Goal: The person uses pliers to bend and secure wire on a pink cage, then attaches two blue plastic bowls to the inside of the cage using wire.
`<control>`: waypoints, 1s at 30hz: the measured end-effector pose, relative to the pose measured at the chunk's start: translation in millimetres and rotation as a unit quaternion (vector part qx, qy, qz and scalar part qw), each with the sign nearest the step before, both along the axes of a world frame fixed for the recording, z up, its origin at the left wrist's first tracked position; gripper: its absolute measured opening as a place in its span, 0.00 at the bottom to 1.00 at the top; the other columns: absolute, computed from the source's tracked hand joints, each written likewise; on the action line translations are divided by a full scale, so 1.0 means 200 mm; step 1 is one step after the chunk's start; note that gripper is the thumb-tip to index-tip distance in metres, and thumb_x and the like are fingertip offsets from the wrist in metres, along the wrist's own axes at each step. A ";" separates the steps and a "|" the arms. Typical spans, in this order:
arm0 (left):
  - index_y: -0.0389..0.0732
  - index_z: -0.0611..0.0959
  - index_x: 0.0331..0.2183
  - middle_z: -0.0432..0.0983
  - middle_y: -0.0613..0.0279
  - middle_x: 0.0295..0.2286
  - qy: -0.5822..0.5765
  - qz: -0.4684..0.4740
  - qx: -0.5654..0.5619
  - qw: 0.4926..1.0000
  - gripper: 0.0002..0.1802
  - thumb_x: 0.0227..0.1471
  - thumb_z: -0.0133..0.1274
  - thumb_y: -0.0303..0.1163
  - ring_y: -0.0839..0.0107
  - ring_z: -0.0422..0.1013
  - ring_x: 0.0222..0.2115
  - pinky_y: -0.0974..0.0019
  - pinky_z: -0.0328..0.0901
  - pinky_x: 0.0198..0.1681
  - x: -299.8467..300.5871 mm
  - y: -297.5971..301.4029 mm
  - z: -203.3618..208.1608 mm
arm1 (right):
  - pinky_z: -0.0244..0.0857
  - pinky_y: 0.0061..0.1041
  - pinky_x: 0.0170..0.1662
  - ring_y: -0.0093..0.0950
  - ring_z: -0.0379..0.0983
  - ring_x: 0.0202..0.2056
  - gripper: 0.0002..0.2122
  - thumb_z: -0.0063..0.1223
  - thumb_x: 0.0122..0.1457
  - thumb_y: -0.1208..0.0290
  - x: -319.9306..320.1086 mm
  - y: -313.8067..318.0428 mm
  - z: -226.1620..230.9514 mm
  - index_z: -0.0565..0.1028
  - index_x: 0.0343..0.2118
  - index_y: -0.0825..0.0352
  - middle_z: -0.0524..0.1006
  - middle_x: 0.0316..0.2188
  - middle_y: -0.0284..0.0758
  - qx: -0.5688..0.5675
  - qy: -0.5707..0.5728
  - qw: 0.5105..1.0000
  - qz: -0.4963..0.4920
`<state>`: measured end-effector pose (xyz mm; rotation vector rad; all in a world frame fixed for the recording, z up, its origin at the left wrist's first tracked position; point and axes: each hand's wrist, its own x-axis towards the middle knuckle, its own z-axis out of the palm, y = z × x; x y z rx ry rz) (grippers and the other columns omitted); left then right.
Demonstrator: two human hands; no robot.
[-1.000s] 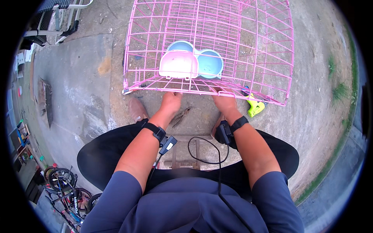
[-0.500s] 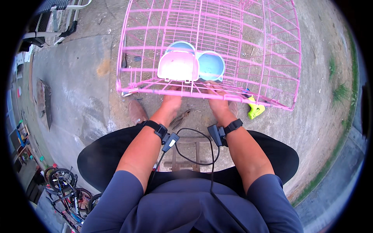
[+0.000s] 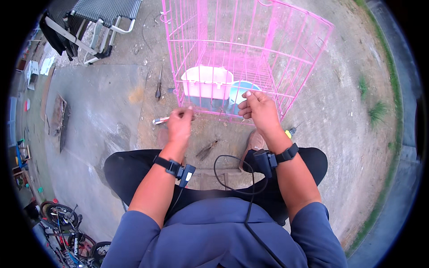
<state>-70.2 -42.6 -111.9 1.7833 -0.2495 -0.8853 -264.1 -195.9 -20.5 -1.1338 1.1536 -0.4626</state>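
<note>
Pink wire cage (image 3: 250,58) stands upright on the concrete with white tub (image 3: 206,82) and blue bowl (image 3: 243,91) inside; my left hand (image 3: 179,125) and right hand (image 3: 257,109), fingers loosely curled and empty, hover at its near bottom edge, fastening seemingly unfinished.

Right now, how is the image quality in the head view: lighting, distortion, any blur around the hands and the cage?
Head view: soft, even daylight with no hard shadows or glare; strong fisheye bending, so the pink wire cage bars splay and the ground curves toward the black rim; centre is sharp, the left hand and right hand show no real motion blur; edge details, like the bicycles, are squeezed and soft.
</note>
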 end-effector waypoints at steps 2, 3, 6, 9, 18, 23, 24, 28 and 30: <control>0.32 0.82 0.37 0.80 0.58 0.29 -0.110 0.041 0.005 0.993 0.19 0.57 0.62 0.42 0.72 0.74 0.29 0.67 0.69 0.35 0.02 0.04 0.11 | 0.69 0.21 0.28 0.24 0.78 0.26 0.14 0.49 0.69 0.61 -0.01 -0.02 0.12 0.76 0.45 0.70 0.80 0.28 0.35 -0.014 0.001 1.000 0.027; 0.31 0.83 0.36 0.80 0.58 0.28 -0.164 0.060 0.006 0.985 0.21 0.55 0.63 0.43 0.71 0.73 0.28 0.67 0.69 0.35 0.04 0.05 0.16 | 0.70 0.22 0.28 0.24 0.78 0.25 0.14 0.49 0.69 0.62 -0.01 -0.02 0.18 0.76 0.45 0.70 0.80 0.28 0.36 -0.014 -0.007 1.000 0.026; 0.32 0.83 0.38 0.79 0.55 0.31 -0.222 0.045 0.009 0.974 0.24 0.53 0.65 0.45 0.67 0.74 0.33 0.64 0.70 0.39 0.17 0.13 0.11 | 0.71 0.25 0.30 0.26 0.78 0.27 0.13 0.52 0.66 0.65 -0.01 0.01 0.25 0.77 0.45 0.70 0.80 0.28 0.38 -0.005 -0.061 0.997 0.037; 0.32 0.78 0.50 0.80 0.55 0.37 -0.204 -0.064 -0.018 0.977 0.25 0.59 0.58 0.41 0.65 0.75 0.38 0.65 0.70 0.41 0.15 0.11 0.24 | 0.70 0.36 0.31 0.35 0.76 0.29 0.09 0.60 0.51 0.68 0.00 -0.05 -0.03 0.78 0.33 0.64 0.77 0.27 0.37 -0.303 0.002 0.941 0.150; 0.27 0.73 0.54 0.76 0.51 0.45 -0.088 -0.060 -0.098 0.990 0.27 0.68 0.47 0.43 0.65 0.73 0.40 0.61 0.69 0.44 0.31 0.18 0.25 | 0.72 0.36 0.23 0.35 0.78 0.18 0.16 0.45 0.62 0.68 0.09 0.18 0.17 0.79 0.24 0.72 0.79 0.17 0.44 -0.199 -0.037 0.978 0.040; 0.27 0.75 0.50 0.78 0.52 0.42 -0.136 -0.068 -0.078 0.985 0.26 0.68 0.47 0.43 0.66 0.74 0.37 0.62 0.69 0.42 0.29 0.14 0.27 | 0.71 0.47 0.37 0.51 0.77 0.32 0.10 0.52 0.57 0.70 -0.02 0.22 0.18 0.78 0.39 0.69 0.79 0.27 0.50 -0.398 0.103 0.911 0.031; 0.27 0.76 0.50 0.78 0.52 0.42 -0.134 -0.069 -0.081 0.985 0.25 0.68 0.47 0.43 0.66 0.74 0.37 0.62 0.69 0.42 0.33 0.15 0.28 | 0.71 0.47 0.38 0.51 0.77 0.33 0.11 0.53 0.57 0.69 -0.05 0.23 0.21 0.78 0.40 0.68 0.79 0.29 0.49 -0.405 0.079 0.911 -0.017; 0.26 0.76 0.49 0.78 0.52 0.41 -0.129 -0.075 -0.072 0.986 0.25 0.68 0.47 0.43 0.67 0.74 0.36 0.62 0.69 0.40 0.39 0.18 0.20 | 0.70 0.47 0.44 0.50 0.76 0.41 0.15 0.54 0.58 0.65 -0.41 0.24 0.35 0.76 0.47 0.65 0.79 0.38 0.49 -0.467 0.053 0.869 -0.156; 0.26 0.76 0.48 0.79 0.52 0.41 -0.124 -0.066 -0.071 0.988 0.25 0.68 0.47 0.43 0.67 0.74 0.36 0.62 0.69 0.40 0.40 0.17 0.17 | 0.69 0.46 0.48 0.50 0.74 0.46 0.18 0.54 0.59 0.63 -0.52 0.23 0.31 0.74 0.50 0.65 0.76 0.45 0.49 -0.476 0.128 0.845 -0.209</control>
